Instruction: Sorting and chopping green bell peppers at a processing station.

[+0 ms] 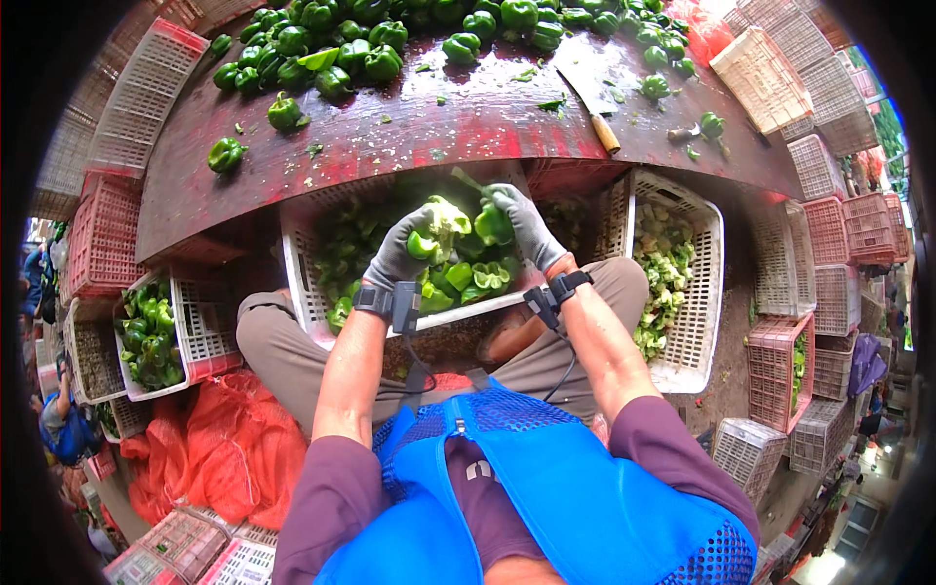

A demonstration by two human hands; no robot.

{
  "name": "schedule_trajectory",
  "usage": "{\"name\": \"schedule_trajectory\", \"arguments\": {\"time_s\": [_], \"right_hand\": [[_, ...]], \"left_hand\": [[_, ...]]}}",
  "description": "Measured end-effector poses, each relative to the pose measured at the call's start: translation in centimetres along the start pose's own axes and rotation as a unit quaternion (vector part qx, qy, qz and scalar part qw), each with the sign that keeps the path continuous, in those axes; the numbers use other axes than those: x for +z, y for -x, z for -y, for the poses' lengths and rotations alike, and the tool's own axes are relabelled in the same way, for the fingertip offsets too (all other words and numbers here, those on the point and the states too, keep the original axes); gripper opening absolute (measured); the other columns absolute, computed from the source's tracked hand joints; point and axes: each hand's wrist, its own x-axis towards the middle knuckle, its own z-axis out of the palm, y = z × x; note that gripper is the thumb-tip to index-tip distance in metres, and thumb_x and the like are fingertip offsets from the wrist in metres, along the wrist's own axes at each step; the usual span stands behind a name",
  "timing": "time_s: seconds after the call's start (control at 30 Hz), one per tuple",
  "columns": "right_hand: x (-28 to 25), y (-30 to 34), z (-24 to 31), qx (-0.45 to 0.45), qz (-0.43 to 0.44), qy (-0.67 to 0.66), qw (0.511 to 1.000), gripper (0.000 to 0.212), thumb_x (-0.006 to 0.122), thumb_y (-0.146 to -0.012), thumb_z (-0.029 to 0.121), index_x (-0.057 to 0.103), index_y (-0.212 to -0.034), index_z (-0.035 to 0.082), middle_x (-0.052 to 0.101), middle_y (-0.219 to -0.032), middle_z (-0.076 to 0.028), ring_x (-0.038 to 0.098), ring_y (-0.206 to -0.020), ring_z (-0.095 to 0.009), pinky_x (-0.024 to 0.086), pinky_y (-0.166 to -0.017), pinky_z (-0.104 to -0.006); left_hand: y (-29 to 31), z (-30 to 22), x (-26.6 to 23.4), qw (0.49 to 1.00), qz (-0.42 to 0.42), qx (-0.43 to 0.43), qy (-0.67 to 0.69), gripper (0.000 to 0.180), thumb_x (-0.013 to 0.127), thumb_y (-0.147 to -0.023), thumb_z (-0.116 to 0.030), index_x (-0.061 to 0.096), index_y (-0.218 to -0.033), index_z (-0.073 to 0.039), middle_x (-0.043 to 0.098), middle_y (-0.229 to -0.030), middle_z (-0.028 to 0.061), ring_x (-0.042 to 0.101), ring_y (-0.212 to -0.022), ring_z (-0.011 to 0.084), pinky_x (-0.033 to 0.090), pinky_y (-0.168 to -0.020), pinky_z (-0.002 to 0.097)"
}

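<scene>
Both my hands wear grey gloves and meet over a white crate (296,283) between my knees. My left hand (398,255) is closed around an opened green bell pepper (448,216), its pale inside showing. Close beside it, my right hand (527,226) grips a green bell pepper piece (493,225). A narrow greenish strip (468,178) sticks out past the right fingertips; what it is I cannot make out. Beneath the hands, cut pepper halves (485,276) lie in the crate, some with hollow insides up.
Whole green peppers (331,54) are heaped at the far side of the dark red table (409,122). A wooden-handled knife (604,132) lies there. Pale cores fill part of a white crate (717,292) at right. Another pepper crate (180,336) and red netting (234,444) are left.
</scene>
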Motion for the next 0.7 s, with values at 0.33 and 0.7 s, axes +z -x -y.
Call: {"name": "schedule_trajectory", "arguments": {"time_s": [0.33, 0.7], "right_hand": [[3.2, 4.6, 4.0, -0.250, 0.151, 0.486, 0.824, 0.050, 0.059, -0.090, 0.013, 0.048, -0.138, 0.010, 0.063, -0.117, -0.021, 0.062, -0.108, -0.039, 0.050, -0.092, -0.0452], [2.6, 5.1, 2.1, -0.183, 0.120, 0.491, 0.843, 0.031, 0.064, -0.086, 0.015, 0.056, -0.115, 0.006, 0.067, -0.091, -0.022, 0.065, -0.087, -0.041, 0.052, -0.073, -0.0477]], "left_hand": [[-1.0, 3.4, -2.6, 0.910, -0.096, 0.039, -0.402, 0.035, 0.044, -0.104, -0.030, 0.064, -0.113, -0.003, 0.066, -0.108, 0.0119, 0.061, -0.100, 0.0193, 0.047, -0.091, 0.0331], [-1.5, 6.0, 0.7, 0.791, -0.208, 0.080, -0.570, 0.040, 0.048, -0.101, -0.039, 0.062, -0.104, -0.001, 0.066, -0.099, 0.0214, 0.063, -0.092, 0.0377, 0.048, -0.081, 0.0440]]}}
